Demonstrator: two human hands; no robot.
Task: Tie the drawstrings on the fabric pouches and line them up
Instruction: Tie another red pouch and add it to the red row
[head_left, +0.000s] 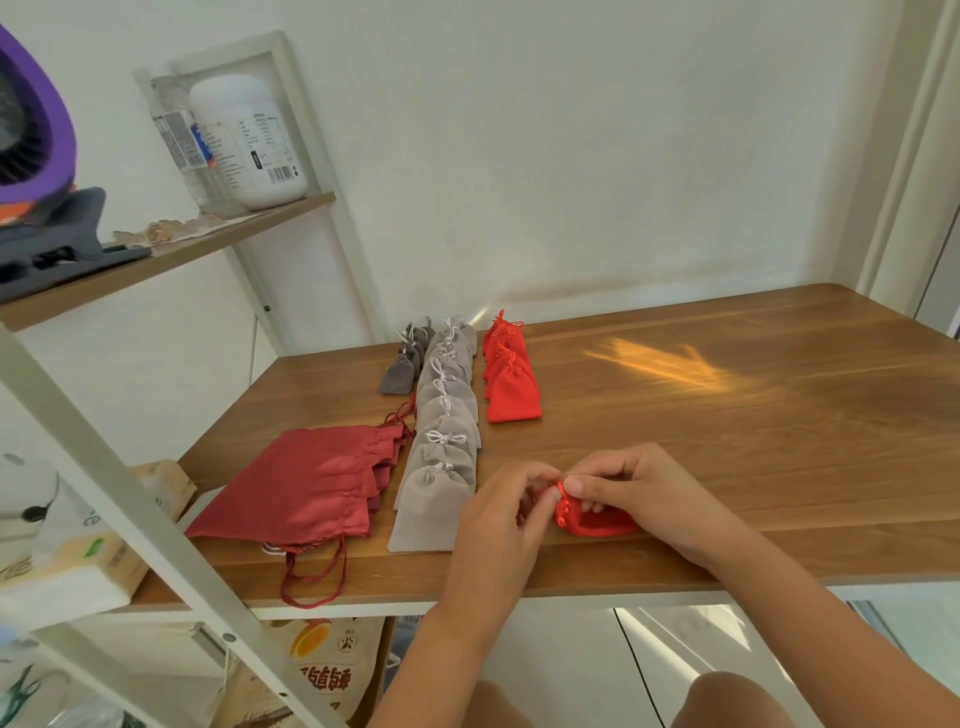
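Observation:
A small red pouch (597, 522) lies near the front edge of the wooden table (727, 415), mostly under my fingers. My left hand (498, 514) and my right hand (639, 488) both pinch its red drawstring at the pouch's mouth. Behind them run rows of tied pouches: a red row (511, 379), a long light grey row (441, 441) and a short dark grey row (408, 358). To the left lies a stack of larger dark red pouches (306, 483) with loose cords hanging over the table edge.
A white-framed shelf unit (130, 467) stands at the left, holding a white bottle (249, 140), a purple fan (31, 119) and tissue packs (78, 566). A wall bounds the table's far side. Snack bags (322, 670) sit below the table.

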